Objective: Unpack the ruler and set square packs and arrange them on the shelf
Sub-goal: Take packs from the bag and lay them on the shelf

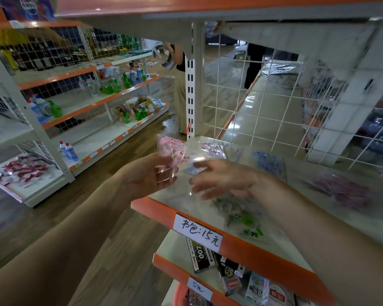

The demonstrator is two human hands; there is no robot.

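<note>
The clear pink-printed plastic pack [172, 149] is pinched in the grip of the left hand [149, 176]; that of the right hand [224, 180] is spread. The pack should be laid flat on the orange-edged white shelf [248, 250].

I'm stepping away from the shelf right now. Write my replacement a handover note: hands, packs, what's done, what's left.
Left hand: holds a pink pack at the shelf's left end.
Right hand: blurred, fingers spread over the shelf, apparently empty.
Done: blue pack, green pack and purple pack lie on the shelf.
Left: set down the pink pack.
</note>
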